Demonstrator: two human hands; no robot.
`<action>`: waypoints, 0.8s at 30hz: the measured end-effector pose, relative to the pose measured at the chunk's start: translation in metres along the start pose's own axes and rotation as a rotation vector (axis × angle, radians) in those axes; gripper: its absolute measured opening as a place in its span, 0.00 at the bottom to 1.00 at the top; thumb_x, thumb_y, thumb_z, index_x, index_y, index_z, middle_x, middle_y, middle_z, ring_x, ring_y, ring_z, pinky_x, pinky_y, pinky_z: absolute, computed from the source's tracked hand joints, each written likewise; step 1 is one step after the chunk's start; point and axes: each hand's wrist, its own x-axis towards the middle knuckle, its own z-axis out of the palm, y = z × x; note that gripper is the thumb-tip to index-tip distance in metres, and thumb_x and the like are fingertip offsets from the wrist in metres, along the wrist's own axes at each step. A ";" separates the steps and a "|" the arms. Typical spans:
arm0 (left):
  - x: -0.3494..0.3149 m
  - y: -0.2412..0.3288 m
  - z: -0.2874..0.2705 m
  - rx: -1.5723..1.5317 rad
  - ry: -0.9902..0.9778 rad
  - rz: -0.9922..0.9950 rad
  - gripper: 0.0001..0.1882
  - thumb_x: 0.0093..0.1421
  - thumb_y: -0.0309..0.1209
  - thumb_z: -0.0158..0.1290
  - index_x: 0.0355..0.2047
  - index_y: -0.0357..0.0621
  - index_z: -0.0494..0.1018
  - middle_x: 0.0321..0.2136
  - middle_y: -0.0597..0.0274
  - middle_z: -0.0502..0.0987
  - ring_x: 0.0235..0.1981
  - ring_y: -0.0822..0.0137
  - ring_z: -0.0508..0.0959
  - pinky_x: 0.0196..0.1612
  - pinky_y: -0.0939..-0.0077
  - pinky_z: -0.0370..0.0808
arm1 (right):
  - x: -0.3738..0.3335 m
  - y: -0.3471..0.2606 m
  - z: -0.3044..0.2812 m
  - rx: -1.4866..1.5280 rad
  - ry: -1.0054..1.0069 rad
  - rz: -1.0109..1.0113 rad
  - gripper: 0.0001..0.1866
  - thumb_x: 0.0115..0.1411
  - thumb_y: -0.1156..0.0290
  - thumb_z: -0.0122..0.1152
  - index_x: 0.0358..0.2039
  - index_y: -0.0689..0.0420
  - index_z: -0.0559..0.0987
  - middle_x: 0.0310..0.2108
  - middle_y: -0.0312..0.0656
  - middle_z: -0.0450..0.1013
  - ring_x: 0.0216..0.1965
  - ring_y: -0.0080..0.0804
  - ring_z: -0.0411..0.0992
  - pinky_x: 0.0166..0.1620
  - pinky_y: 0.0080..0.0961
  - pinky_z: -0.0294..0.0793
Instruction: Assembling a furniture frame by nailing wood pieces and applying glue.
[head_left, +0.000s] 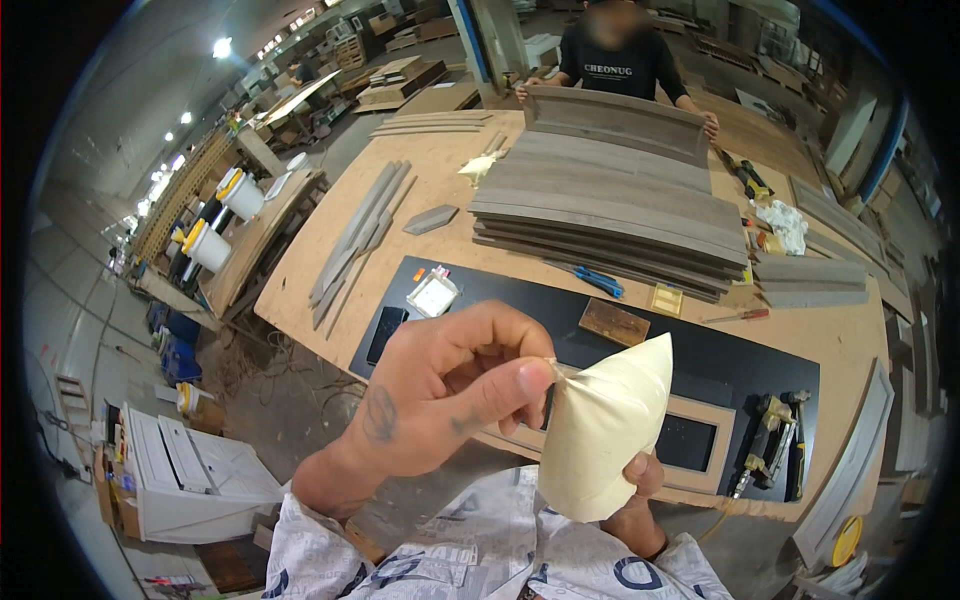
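A plump, cream-coloured cone-shaped bag (605,430) is held up in front of my body, its pointed end tilted to the upper right. My left hand (430,400) pinches the bag's gathered, twisted corner between thumb and fingers. Cupped around the lower right side is my right hand (643,492), its thumb pressed on the bag and most of its fingers hidden behind it. Beneath the bag lies a pale wooden frame (715,410) on a black board (530,300). What fills the bag cannot be seen.
A stack of grey-brown wood panels (600,190) stands on the worktable (300,260); a person (620,70) across it grips an upright panel (620,120). Nail guns (775,440), blue-handled pliers (600,281), a brown block (614,322) and a phone (386,334) lie nearer me.
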 end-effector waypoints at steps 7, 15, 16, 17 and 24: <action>0.003 -0.003 -0.011 -0.082 0.017 0.059 0.16 0.66 0.36 0.57 0.34 0.33 0.71 0.24 0.55 0.77 0.25 0.66 0.79 0.21 0.80 0.70 | -0.001 0.002 -0.012 0.178 -0.053 0.118 0.48 0.46 0.47 0.68 0.62 0.63 0.63 0.50 0.53 0.69 0.38 0.47 0.73 0.38 0.37 0.77; -0.002 -0.026 -0.044 -0.221 0.067 0.098 0.14 0.67 0.32 0.55 0.45 0.31 0.75 0.34 0.50 0.80 0.34 0.63 0.82 0.33 0.73 0.81 | 0.012 0.013 -0.019 0.395 -0.221 0.138 0.46 0.54 0.52 0.67 0.66 0.59 0.56 0.55 0.57 0.63 0.41 0.58 0.71 0.33 0.50 0.86; -0.006 -0.032 -0.057 -0.228 0.084 0.119 0.14 0.67 0.32 0.55 0.45 0.31 0.75 0.34 0.50 0.80 0.34 0.63 0.82 0.33 0.73 0.81 | 0.012 0.018 -0.019 0.440 -0.279 0.101 0.47 0.54 0.54 0.67 0.67 0.59 0.54 0.56 0.58 0.61 0.43 0.60 0.71 0.33 0.55 0.86; -0.005 -0.044 -0.068 -0.203 0.275 0.120 0.14 0.67 0.31 0.54 0.46 0.31 0.74 0.34 0.50 0.80 0.32 0.61 0.82 0.30 0.73 0.81 | 0.013 0.022 -0.027 0.439 -0.292 0.118 0.47 0.54 0.54 0.67 0.67 0.59 0.54 0.56 0.58 0.61 0.43 0.60 0.71 0.33 0.55 0.86; -0.109 -0.286 -0.331 0.298 1.149 -0.147 0.11 0.62 0.31 0.56 0.33 0.32 0.79 0.23 0.59 0.79 0.22 0.70 0.80 0.24 0.75 0.78 | 0.009 0.032 -0.038 0.202 0.099 0.162 0.43 0.53 0.50 0.65 0.63 0.61 0.61 0.44 0.64 0.69 0.25 0.50 0.76 0.18 0.39 0.84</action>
